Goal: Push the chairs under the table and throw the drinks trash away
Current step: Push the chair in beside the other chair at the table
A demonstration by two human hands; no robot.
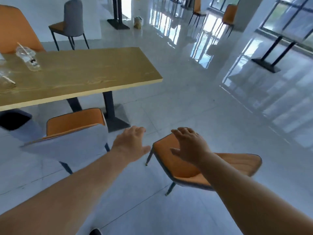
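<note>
Both arms are out in front, and neither hand holds anything. The left hand (131, 144) hangs spread above the floor in the gap between the two nearest chairs, fingers (138, 129) released. The right hand (190, 146) hovers over the seat of the stray chair (171, 160), fingers loose and splayed; whether the palm touches the seat I cannot tell.

That chair stands well off the near right corner of the bench (84, 70), turned askew on the floor (186, 99). The second chair (74, 129) sits closer, its seat front near the bench's near edge but not yet under it.

To do this step well, I'd take the stray chair by its back with both hands, square it to the near edge, then slide it straight in, steering its legs clear of the black bench base (116, 122).

The drinks trash waits: a plastic cup with straw (28, 58) near the far left edge, another cup (5, 78) at the left end. A dark bin (13, 119) stands on the floor below that end.
</note>
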